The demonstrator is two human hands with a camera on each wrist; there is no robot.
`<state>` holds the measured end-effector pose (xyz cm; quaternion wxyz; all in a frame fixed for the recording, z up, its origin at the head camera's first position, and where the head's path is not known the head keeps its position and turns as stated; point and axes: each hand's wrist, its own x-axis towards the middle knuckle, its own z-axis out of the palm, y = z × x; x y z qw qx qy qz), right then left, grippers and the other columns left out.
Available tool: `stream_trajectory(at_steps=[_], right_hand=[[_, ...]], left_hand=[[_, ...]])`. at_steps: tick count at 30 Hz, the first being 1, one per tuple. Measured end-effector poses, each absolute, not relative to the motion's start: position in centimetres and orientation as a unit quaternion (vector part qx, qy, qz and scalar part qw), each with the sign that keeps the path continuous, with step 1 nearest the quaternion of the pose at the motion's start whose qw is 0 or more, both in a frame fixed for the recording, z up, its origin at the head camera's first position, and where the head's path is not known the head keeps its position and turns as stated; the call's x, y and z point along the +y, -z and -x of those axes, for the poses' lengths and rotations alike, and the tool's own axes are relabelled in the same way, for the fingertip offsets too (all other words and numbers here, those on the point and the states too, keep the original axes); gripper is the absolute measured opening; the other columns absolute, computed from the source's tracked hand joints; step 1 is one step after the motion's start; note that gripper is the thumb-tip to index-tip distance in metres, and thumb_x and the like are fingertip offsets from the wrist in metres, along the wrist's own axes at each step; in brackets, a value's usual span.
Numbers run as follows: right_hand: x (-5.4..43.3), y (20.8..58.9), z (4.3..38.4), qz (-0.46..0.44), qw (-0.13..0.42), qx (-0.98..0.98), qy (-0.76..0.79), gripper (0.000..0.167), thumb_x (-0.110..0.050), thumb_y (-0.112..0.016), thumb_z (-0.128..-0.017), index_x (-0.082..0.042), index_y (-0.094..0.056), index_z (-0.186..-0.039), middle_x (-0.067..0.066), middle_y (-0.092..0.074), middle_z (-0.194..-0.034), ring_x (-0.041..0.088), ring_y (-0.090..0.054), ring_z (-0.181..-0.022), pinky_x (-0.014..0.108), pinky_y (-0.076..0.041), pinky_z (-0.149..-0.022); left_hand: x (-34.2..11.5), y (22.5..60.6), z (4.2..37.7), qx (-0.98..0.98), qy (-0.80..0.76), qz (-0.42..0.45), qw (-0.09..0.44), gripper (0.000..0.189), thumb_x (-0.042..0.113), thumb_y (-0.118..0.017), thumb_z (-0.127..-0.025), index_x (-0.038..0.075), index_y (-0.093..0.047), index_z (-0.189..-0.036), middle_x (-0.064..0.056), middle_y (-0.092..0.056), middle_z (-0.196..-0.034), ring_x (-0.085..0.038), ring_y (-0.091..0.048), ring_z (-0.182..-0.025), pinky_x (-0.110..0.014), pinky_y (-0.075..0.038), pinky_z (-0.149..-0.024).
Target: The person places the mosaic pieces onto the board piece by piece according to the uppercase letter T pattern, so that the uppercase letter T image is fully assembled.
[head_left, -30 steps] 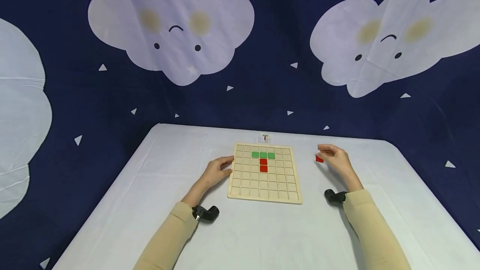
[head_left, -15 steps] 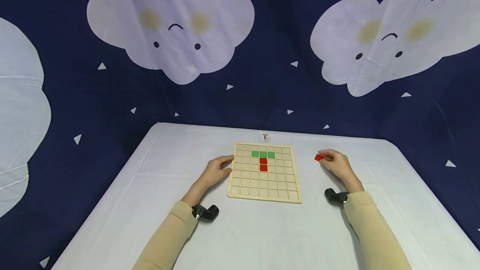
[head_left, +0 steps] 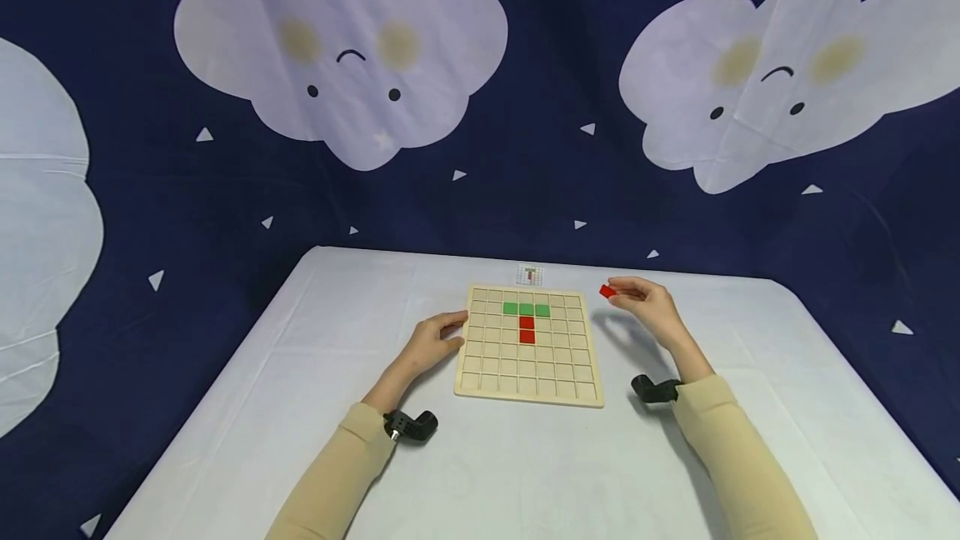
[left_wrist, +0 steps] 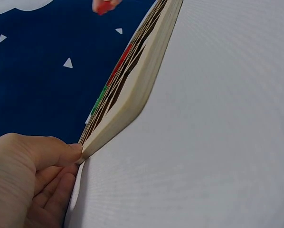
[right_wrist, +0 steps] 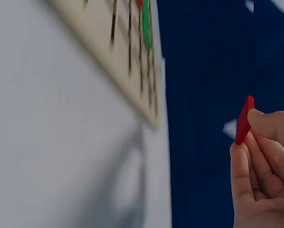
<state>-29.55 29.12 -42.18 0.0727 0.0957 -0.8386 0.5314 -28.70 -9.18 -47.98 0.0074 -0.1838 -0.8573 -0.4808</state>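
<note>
A square wooden grid board lies on the white table. Three green tiles form a row in its upper part, and two red tiles run down below the middle one. My left hand rests at the board's left edge, its thumb and fingers touching the rim. Beyond the board's right edge, my right hand is raised above the table. It pinches a thin red square tile between thumb and fingers, and the tile is tilted.
A small printed card with a coloured grid pattern lies behind the board. The white-covered table ends at a dark blue backdrop with clouds and white triangles. Each wrist carries a black camera.
My right hand has picked the red tile up off the table, lifted it and moved left toward the board. My left hand and the board have stayed put.
</note>
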Motion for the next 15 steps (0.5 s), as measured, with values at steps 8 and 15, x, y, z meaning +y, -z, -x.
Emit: stream_trajectory(at_steps=[8,15], right_hand=[[24.9,40.6,28.4,-0.136,0.016,-0.81,-0.57,0.04,-0.006,-0.068,-0.086,0.007,-0.057,-0.123,0.025,-0.06,-0.117,0.008,-0.063,-0.09,0.018,-0.053,-0.08],[22.2,40.7,27.5,-0.155,-0.023,-0.804,-0.574,0.039,-0.001,-0.065,-0.087,0.009,-0.056,-0.123,0.025,-0.059,-0.118,0.02,-0.063,-0.094,0.025,-0.055,-0.081]], left_hand=[[-9.2,48.0,28.7,-0.854,0.486,0.185,0.009,0.049,-0.004,-0.065,-0.084,-0.004,-0.052,-0.131,-0.018,-0.055,-0.127,-0.028,-0.054,-0.116,-0.026,-0.046,-0.098],[-9.2,47.9,28.7,-0.855,0.484,0.184,0.009,0.048,-0.005,-0.065,-0.084,-0.005,-0.052,-0.13,-0.019,-0.055,-0.127,-0.028,-0.054,-0.116,-0.026,-0.046,-0.098]])
